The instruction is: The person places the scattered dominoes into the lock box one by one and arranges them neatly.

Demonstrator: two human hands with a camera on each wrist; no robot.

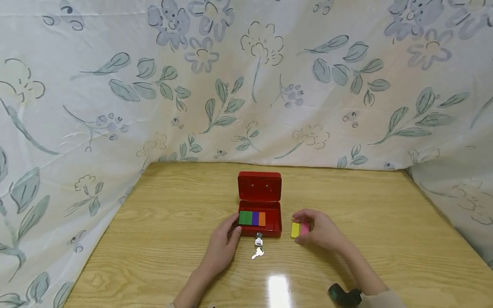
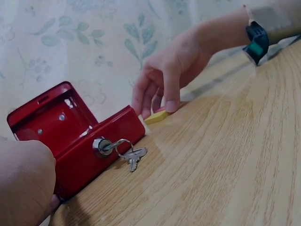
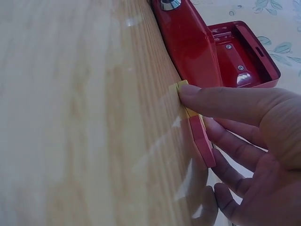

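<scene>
A red metal cash box [image 1: 277, 214] stands on the table with its lid [image 1: 259, 186] raised. Inside lie flat green [image 1: 245, 217], purple [image 1: 255, 218] and orange [image 1: 262, 219] blocks, side by side. My left hand [image 1: 222, 244] holds the box at its left side, thumb by the front corner. Right of the box, my right hand [image 1: 319, 230] pinches a yellow block [image 1: 295, 230] between thumb and fingers, low at the table. A pink block [image 3: 202, 140] lies against the yellow one under that hand. Keys [image 2: 135, 155] hang from the lock [image 2: 102, 147] in the box's front.
The wooden table [image 1: 161, 205] extends around the box on all sides. A flower-patterned cloth [image 1: 246, 85] hangs behind it and at both sides. A dark strapped device [image 1: 344, 296] sits on the right wrist.
</scene>
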